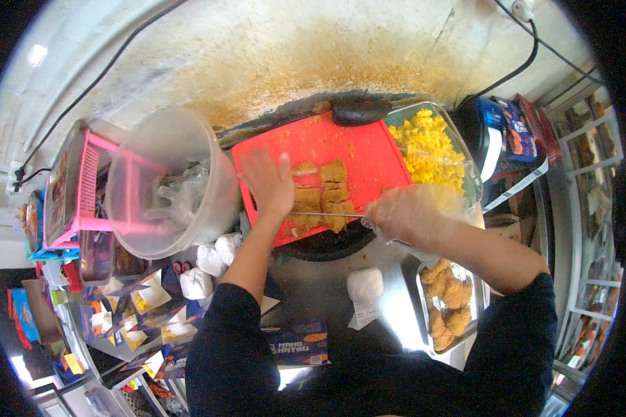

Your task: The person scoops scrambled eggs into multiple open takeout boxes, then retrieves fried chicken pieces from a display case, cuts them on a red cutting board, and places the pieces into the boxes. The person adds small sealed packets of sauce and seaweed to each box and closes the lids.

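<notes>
Across red board [377, 158], knife [327, 215], handle hidden

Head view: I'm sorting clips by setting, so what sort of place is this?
Probably a food-preparation kitchen, perhaps commercial: a red rectangular plastic cutting board bears sliced golden-brown breaded food, and a clear rectangular tray holds yellow chunks.

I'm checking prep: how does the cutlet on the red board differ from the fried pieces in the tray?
The cutlet is sliced, while the fried pieces look uncut. The cutlet looks flat; the fried pieces look chunkier. A knife crosses the cutlet, but none touches the fried pieces. Both look browned.
</notes>
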`<state>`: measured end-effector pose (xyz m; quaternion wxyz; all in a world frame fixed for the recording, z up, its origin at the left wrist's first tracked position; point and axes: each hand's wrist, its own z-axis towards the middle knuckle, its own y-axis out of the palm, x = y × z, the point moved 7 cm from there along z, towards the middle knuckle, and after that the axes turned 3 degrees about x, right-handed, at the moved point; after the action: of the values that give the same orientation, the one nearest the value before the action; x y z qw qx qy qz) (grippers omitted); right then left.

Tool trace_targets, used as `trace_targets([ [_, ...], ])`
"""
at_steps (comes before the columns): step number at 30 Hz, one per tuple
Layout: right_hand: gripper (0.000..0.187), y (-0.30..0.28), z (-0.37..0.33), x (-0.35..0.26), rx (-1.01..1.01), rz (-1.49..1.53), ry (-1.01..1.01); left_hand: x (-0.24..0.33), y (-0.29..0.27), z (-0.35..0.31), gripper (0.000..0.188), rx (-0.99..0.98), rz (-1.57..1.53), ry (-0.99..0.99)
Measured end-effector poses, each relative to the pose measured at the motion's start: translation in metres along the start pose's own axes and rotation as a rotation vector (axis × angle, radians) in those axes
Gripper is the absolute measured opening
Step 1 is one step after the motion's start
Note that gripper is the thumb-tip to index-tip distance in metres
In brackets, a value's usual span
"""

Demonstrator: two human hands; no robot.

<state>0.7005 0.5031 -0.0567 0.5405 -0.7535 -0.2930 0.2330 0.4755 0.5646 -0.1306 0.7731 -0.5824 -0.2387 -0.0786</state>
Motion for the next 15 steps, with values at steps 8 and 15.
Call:
trace_targets([
  [8,0.025,0.044,0.03,0.01,-0.127,0.293,-0.026,0.006,-0.02,0.011,0.053,0.106,0.12,0.106],
  [15,0.023,0.001,0.04,0.074,0.283,-0.288,-0.022,0.059,-0.171,-0.062,0.029,-0.063,-0.559,0.222],
])
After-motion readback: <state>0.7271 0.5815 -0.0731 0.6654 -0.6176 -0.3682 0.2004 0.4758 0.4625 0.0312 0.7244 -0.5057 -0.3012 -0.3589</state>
